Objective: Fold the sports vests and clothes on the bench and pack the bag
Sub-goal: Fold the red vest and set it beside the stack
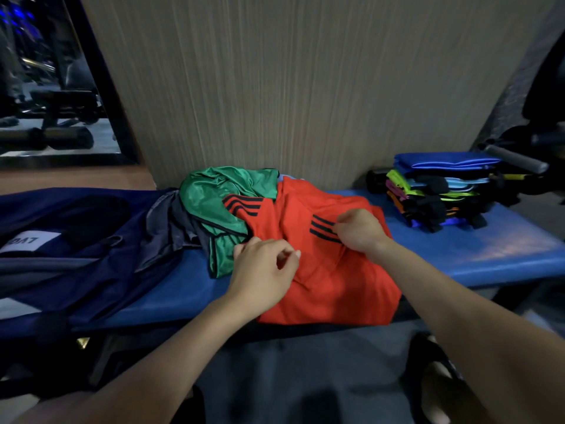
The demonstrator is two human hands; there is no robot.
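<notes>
A red shirt (330, 270) with black shoulder stripes lies spread over the middle of the blue bench (458, 255), hanging over its front edge. My right hand (360, 231) pinches the cloth at the right striped shoulder. My left hand (263, 267) rests over the shirt's left side with fingers curled, thumb and forefinger close together; whether it holds cloth I cannot tell. A crumpled green vest (214, 203) and a grey garment (168, 231) lie just left of the red shirt. A dark navy bag (76, 240) with a white label lies at the bench's left end.
A stack of folded vests (437, 191) in blue, lime, black and orange stands on the bench's right end. A wood-grain wall panel (290, 87) rises directly behind the bench. Gym equipment shows at far left and far right. My grey-clad legs are below the bench edge.
</notes>
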